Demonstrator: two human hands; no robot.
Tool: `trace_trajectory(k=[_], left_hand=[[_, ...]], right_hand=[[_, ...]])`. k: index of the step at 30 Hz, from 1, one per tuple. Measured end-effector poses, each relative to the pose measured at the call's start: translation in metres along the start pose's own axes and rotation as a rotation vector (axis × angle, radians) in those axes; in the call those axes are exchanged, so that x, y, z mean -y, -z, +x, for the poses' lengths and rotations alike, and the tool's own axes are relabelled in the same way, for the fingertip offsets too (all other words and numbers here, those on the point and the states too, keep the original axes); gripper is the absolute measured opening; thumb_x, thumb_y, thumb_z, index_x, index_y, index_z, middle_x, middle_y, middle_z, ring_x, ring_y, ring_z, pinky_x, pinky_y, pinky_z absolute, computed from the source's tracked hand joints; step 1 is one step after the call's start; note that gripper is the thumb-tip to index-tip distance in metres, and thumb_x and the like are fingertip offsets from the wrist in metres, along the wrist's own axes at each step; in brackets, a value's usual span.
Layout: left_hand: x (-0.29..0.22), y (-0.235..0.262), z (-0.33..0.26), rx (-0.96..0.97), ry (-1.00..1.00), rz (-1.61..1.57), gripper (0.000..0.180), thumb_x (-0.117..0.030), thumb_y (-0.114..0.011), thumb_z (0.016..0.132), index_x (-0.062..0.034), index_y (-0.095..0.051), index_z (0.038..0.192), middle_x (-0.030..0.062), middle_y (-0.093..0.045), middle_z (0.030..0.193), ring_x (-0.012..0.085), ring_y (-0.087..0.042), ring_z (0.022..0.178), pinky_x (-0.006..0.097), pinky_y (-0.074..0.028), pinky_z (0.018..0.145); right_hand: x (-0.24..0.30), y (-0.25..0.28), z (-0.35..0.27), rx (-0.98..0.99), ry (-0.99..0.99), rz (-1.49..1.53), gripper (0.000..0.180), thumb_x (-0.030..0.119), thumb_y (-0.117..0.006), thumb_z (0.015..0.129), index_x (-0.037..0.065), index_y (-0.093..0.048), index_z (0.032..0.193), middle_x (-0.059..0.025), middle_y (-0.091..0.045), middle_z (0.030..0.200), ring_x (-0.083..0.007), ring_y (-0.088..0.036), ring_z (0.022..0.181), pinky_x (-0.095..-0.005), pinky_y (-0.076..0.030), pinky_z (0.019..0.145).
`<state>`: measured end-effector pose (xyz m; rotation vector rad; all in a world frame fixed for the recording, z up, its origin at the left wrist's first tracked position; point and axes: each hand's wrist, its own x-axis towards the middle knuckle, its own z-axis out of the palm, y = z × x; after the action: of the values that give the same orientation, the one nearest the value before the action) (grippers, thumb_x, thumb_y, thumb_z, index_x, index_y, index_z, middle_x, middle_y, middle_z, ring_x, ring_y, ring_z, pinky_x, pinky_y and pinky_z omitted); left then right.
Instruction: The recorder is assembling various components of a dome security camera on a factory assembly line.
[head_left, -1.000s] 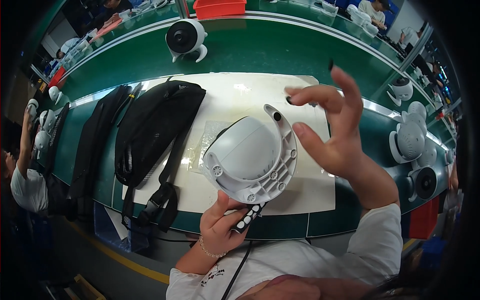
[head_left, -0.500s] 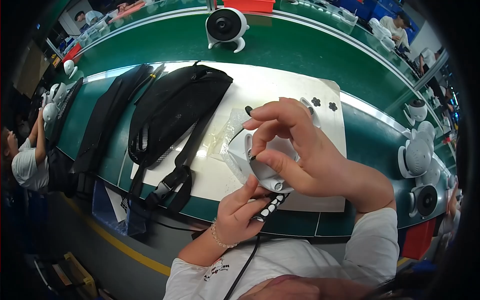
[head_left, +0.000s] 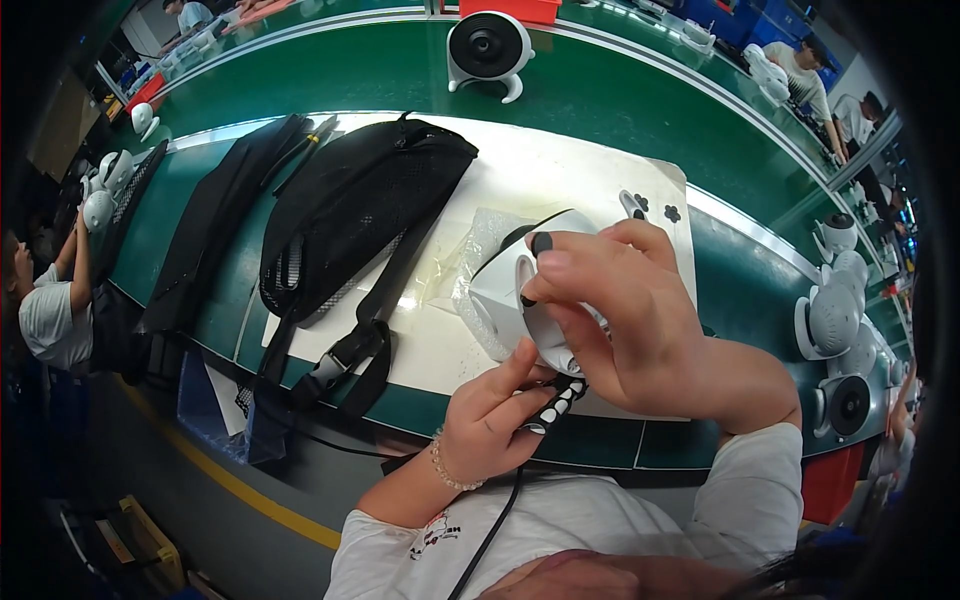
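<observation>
the white housing (head_left: 503,305) could slip if the left hand (head_left: 490,425), closed on the dotted strip (head_left: 556,408), slackens while the right hand (head_left: 635,325), fingers curled, hold unclear, presses.

White printed shirt (head_left: 575,520), beaded bracelet (head_left: 440,461), black nails (head_left: 541,242)

The left hand (head_left: 492,418) holds a black strip with white spots (head_left: 555,408), its thumb against a white rounded device (head_left: 503,290). The right hand (head_left: 640,320) bends over the device, fingertips gathered near a slotted white end; whatever they pinch is hidden. On the green tabletop (head_left: 742,275), a black bag (head_left: 355,215) overlaps a white sheet (head_left: 570,165) bearing two black flower-shaped pieces (head_left: 672,213).
</observation>
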<state>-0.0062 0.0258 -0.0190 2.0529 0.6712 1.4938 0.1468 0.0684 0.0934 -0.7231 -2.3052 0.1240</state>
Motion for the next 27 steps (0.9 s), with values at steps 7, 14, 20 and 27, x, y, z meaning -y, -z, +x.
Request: trace_trajectory(k=[7, 14, 20, 27], left_hand=[[-0.002, 0.004, -0.001, 0.054, 0.042, 0.013, 0.031, 0.007, -0.06, 0.05, 0.0032, -0.058, 0.081, 0.0215, -0.039, 0.127, 0.0263, -0.061, 0.082, 0.03, -0.05, 0.068], [0.001, -0.001, -0.003, -0.028, 0.002, 0.039, 0.031, 0.009, -0.061, 0.05, 0.0025, -0.058, 0.08, 0.021, -0.039, 0.128, 0.0253, -0.061, 0.085, 0.029, -0.051, 0.069], [0.003, -0.003, -0.002, -0.04, -0.076, 0.09, 0.024, 0.011, -0.067, 0.057, 0.0028, -0.055, 0.076, 0.023, -0.03, 0.132, 0.0278, -0.06, 0.09, 0.029, -0.053, 0.067], [0.003, -0.004, 0.001, -0.013, -0.106, 0.146, 0.021, 0.011, -0.066, 0.058, 0.0026, -0.053, 0.074, 0.0202, -0.032, 0.132, 0.0275, -0.061, 0.087, 0.03, -0.052, 0.07]], right_hand=[[0.013, -0.001, -0.008, -0.002, 0.096, -0.24, 0.055, -0.006, -0.058, 0.063, 0.01, -0.042, 0.113, -0.0093, -0.06, 0.101, -0.0252, -0.057, 0.097, -0.0369, -0.029, 0.083], [0.015, 0.011, -0.022, 0.196, -0.116, -0.178, 0.042, 0.007, -0.064, 0.071, 0.01, -0.043, 0.107, -0.0162, -0.046, 0.121, -0.0331, -0.039, 0.119, -0.0429, -0.018, 0.099], [0.005, 0.006, -0.046, -0.047, -0.281, 0.121, 0.014, 0.012, -0.064, 0.075, 0.006, -0.053, 0.082, -0.0185, -0.027, 0.133, -0.039, -0.01, 0.129, -0.0456, -0.013, 0.102], [0.014, 0.002, -0.047, 0.106, -0.375, 0.099, 0.007, 0.014, -0.057, 0.08, 0.007, -0.054, 0.079, -0.0171, -0.022, 0.138, -0.0357, -0.006, 0.131, -0.0455, -0.006, 0.102]])
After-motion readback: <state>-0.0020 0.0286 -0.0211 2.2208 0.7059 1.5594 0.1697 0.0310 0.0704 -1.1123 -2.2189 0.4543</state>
